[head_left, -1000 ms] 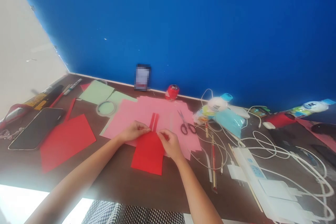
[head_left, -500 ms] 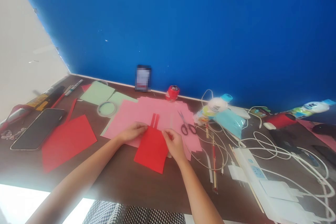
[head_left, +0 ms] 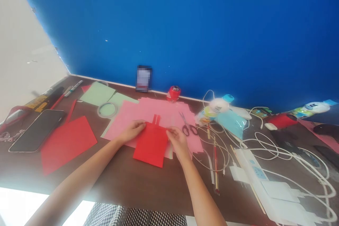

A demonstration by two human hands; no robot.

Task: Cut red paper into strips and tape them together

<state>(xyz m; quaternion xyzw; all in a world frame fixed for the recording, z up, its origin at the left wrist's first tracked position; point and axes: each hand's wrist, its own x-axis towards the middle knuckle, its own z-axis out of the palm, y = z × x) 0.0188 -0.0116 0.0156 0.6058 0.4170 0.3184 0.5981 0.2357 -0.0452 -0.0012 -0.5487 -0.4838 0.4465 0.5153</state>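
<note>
A small red paper sheet (head_left: 151, 144) lies on the brown table (head_left: 127, 183), partly over a stack of pink paper (head_left: 137, 113). My left hand (head_left: 134, 129) pinches its upper left corner. My right hand (head_left: 178, 141) grips its upper right corner, fingers curled. Two thin red strips (head_left: 156, 119) stick out from behind the sheet's top edge. Scissors (head_left: 187, 126) lie just right of my right hand on the pink paper.
A larger red sheet (head_left: 66, 143) and a dark phone (head_left: 37, 130) lie at left. Green sheets (head_left: 97, 93) and a tape ring (head_left: 106, 108) sit behind. White cables (head_left: 280, 152), a power strip (head_left: 251, 167), chargers and bottles crowd the right. A blue wall stands behind.
Both hands slid the red sheet away from me, up over the red strips, so less of the strips shows. My right hand shifted slightly right along the top edge.
</note>
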